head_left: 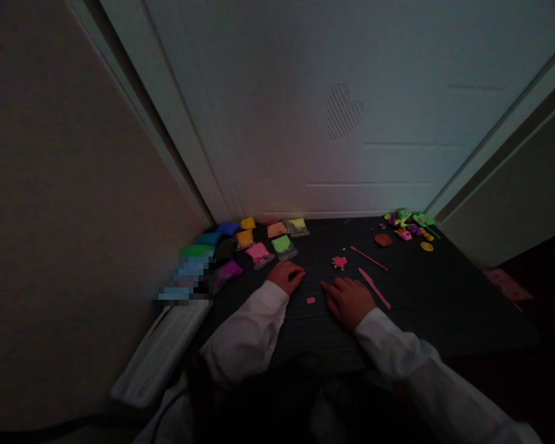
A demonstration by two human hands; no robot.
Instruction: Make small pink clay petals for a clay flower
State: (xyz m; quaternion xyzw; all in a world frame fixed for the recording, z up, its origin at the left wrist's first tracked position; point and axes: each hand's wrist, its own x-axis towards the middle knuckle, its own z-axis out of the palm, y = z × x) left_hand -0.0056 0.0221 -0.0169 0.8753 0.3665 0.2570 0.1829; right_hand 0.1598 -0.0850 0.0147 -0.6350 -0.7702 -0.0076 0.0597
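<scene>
Over the dark tabletop, my left hand (285, 277) has its thumb and forefinger brought together in a pinch. Any piece between those fingertips is too small to make out. My right hand (349, 301) rests palm down on the table, its forefinger stretched toward the left hand and holding nothing. Just below the space between both hands lies a small flat pink clay piece (311, 300). Beyond the right hand sits a pink clay figure (339, 263) with small green bits. A thin pink stick tool (369, 258) and a pink clay knife (374, 288) lie to its right.
Several bags of coloured clay, among them a pink bag (259, 254) and a green bag (283, 246), line the back left. A red clay lump (382, 240), a yellow disc (427, 246) and several colourful clay shapes (407, 226) lie back right. A white door (296, 123) borders the table (448, 296).
</scene>
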